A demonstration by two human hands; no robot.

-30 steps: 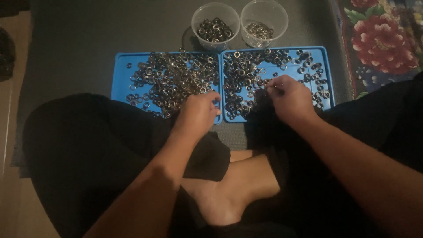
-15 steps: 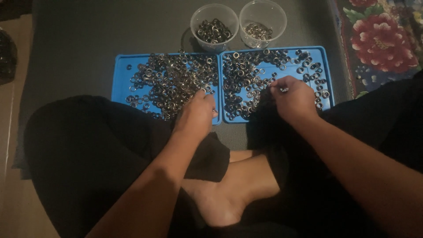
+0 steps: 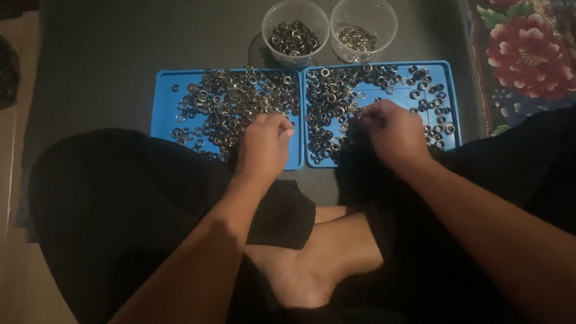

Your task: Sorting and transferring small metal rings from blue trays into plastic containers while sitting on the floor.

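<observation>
Head view, looking down at a person seated cross-legged on a dark grey mat [image 3: 108, 66]. Landmark for all positions: the left blue tray [image 3: 163, 102].

Left blue tray: shallow, rectangular, lying flat on the mat, covered with a loose scatter of small metal rings [image 3: 222, 105], dark and silvery mixed, densest at the tray's centre and far edge.

Right blue tray [image 3: 451, 90]: same kind, sits directly to the right of the left blue tray, long edges touching or nearly so. It carries a second scatter of rings [image 3: 330, 96], thinner toward its right side, where blue floor shows.

Left hand [image 3: 264, 147]: over the near right corner of the left blue tray, knuckles up, fingers curled together with tips down among the rings. Whether a ring is pinched between them cannot be told; the tips are hidden by the hand itself.

Right hand [image 3: 393, 132]: to the right of the left blue tray, over the near middle of the right blue tray. Fingers bunched, thumb and forefinger drawn together at the ring layer; a held ring cannot be confirmed.

Two clear plastic cups beyond the trays' far edges: the left cup [image 3: 296, 31] holds dark rings, the right cup [image 3: 363, 29] a smaller lot of paler rings.

Floral red fabric [image 3: 528, 54] lies far right of the landmark. A bare foot [image 3: 324, 264] is tucked between black-clad legs, nearer the camera than the trays.
</observation>
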